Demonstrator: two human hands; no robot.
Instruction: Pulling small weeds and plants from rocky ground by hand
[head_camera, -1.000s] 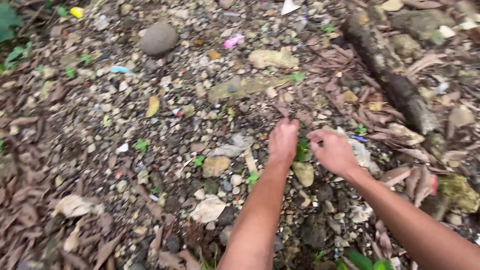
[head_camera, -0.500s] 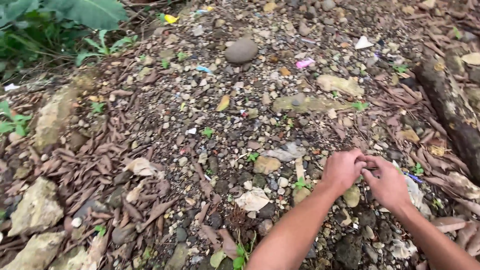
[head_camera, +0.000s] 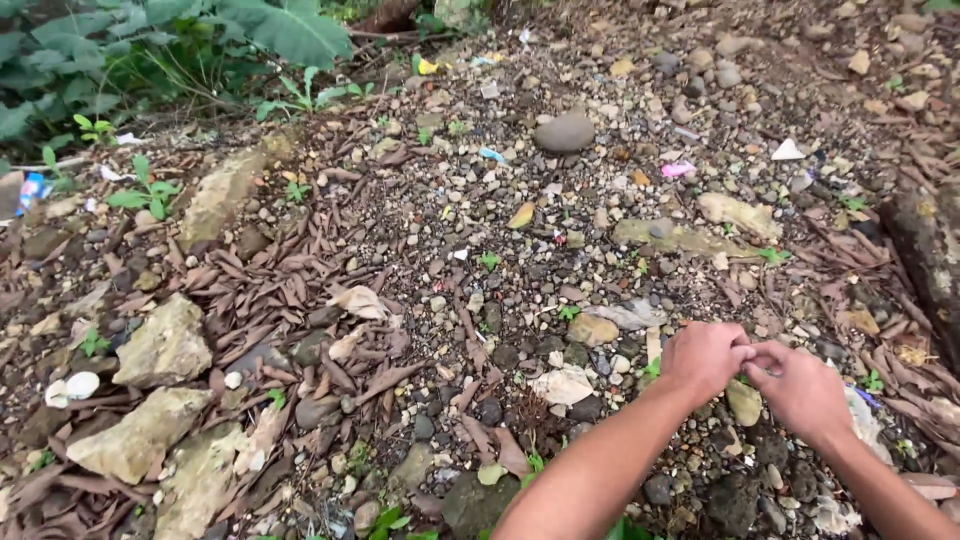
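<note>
2 hands meet over stony, leaf-strewn ground.

I see the left hand (head_camera: 703, 359) and the right hand (head_camera: 800, 390) brought together low at the right of the view, fingertips touching at a single point between them; both are curled, and I cannot tell whether anything is pinched there, as nothing shows between the fingers. Directly below the hands lies a small yellowish stone (head_camera: 744, 402), with a pale flat stone (head_camera: 563, 385) to their left and a tan stone (head_camera: 592, 329) just beyond it. The gravel (head_camera: 480, 230) runs up to a round grey rock (head_camera: 564, 132), well apart from the hands. Dry brown leaves (head_camera: 290, 280) and larger pale rocks (head_camera: 165, 345) lie at left.
</note>
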